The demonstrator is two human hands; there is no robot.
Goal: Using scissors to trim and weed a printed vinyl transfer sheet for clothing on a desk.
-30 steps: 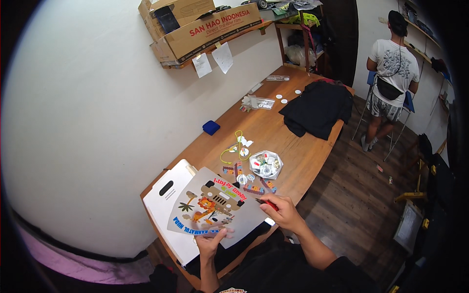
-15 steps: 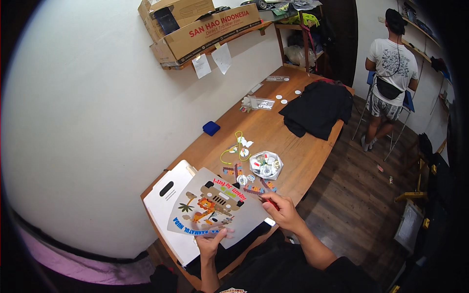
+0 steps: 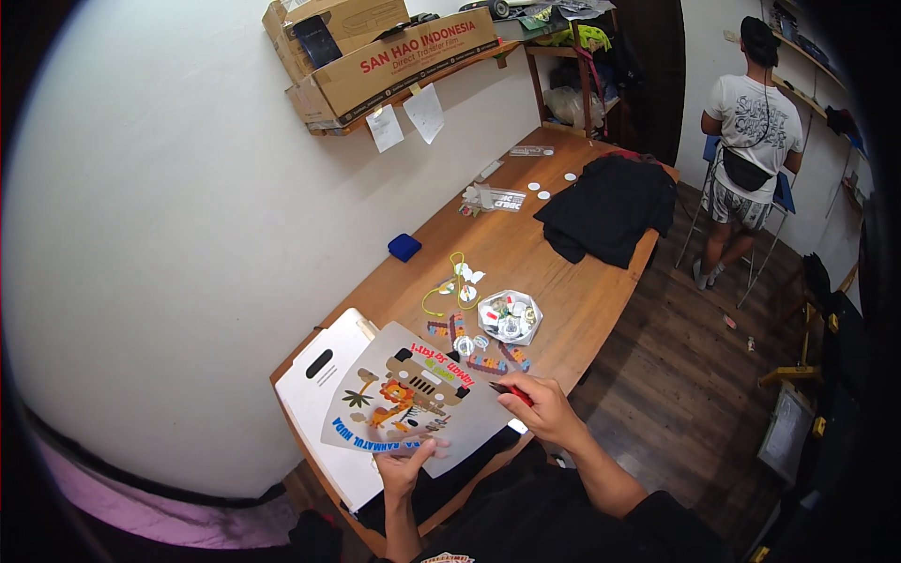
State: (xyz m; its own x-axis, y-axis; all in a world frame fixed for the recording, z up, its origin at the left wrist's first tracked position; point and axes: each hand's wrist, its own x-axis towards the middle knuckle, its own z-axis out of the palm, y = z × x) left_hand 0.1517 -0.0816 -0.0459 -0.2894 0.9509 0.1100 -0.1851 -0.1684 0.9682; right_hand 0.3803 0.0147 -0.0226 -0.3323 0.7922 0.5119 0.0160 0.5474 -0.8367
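Note:
A translucent film sheet [image 3: 424, 394] printed with a lion, a vehicle, a palm and coloured lettering is held up over the near end of the table. My left hand [image 3: 404, 469] pinches its lower edge, with some fingers showing through the film from behind. My right hand [image 3: 546, 413] is closed around a small red-handled tool [image 3: 516, 394]; its dark, thin tip lies at the sheet's right edge. The tool's exact kind is hard to make out. Under the sheet rests a white board [image 3: 305, 403] with a dark oblong handle slot.
Beyond the sheet, a clear bowl [image 3: 511, 319] holds small round pieces, near printed cutouts [image 3: 488, 363] and a yellow-green cord [image 3: 432, 302]. A blue box [image 3: 404, 247] sits by the wall; black folded cloth [image 3: 605, 211] lies farther off. Another person [image 3: 753, 131] is at the far right, back turned.
My right hand has shifted slightly left, bringing the red-handled tool's tip farther over the sheet's right edge. My left hand and the sheet look nearly still.

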